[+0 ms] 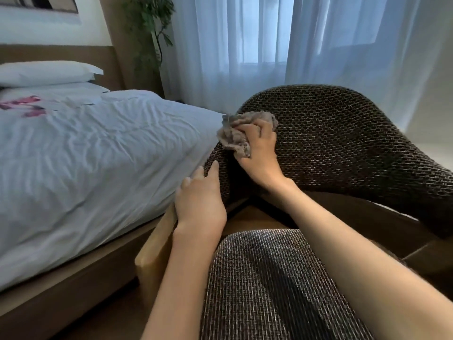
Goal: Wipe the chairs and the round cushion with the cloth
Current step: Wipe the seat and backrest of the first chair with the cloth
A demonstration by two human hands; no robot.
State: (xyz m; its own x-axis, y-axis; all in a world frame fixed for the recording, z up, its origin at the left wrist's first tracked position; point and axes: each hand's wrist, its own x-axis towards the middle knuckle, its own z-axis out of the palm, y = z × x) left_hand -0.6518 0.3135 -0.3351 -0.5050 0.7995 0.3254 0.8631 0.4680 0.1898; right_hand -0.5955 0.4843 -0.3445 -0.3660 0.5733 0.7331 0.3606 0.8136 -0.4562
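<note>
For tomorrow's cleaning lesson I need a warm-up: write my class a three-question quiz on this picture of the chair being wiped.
1. True or false: the right hand grips the cloth.
2. Which part of the chair does the cloth touch? A seat, B backrest, C leg.
3. Fill in: left of the chair stands a ____.
Key: 1 true; 2 B; 3 bed.
</note>
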